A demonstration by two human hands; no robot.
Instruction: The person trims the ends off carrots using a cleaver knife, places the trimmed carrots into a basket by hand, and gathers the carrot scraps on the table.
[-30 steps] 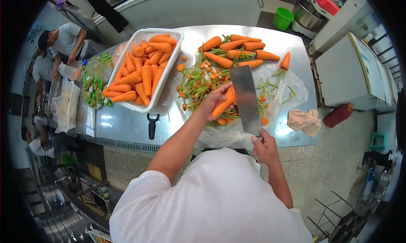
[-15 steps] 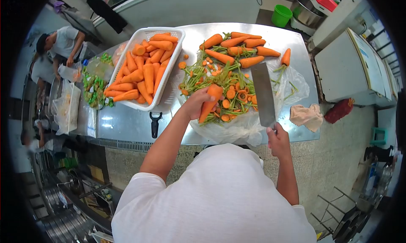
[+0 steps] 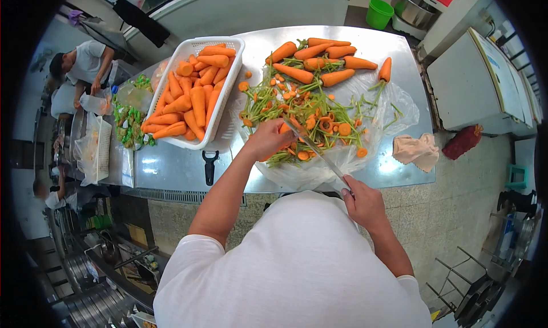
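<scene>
My left hand point(image 3: 268, 140) is closed around a carrot point(image 3: 285, 128), mostly hidden by the fingers. My right hand point(image 3: 365, 204) grips the handle of a cleaver point(image 3: 321, 153), whose blade appears nearly edge-on and slants up to the left, its far end at the held carrot. Beneath both lies a heap of green carrot stems point(image 3: 319, 108) mixed with orange carrot slices, on a clear plastic bag point(image 3: 311, 177). Behind the heap rest several whole carrots point(image 3: 338, 77) with stem stubs. A white basket point(image 3: 238, 60) of carrots stands to the left.
A black peeler point(image 3: 210, 169) lies in front of the basket on the steel table point(image 3: 171, 165). At the right edge is a crumpled beige cloth point(image 3: 415, 151). Bagged green produce point(image 3: 130, 114) sits left of the basket. Another person point(image 3: 85, 65) works at far left.
My right hand has swung the cleaver left, from upright beside the heap to the carrot in my left hand. The blade has turned edge-on, and my left hand has shifted slightly.
</scene>
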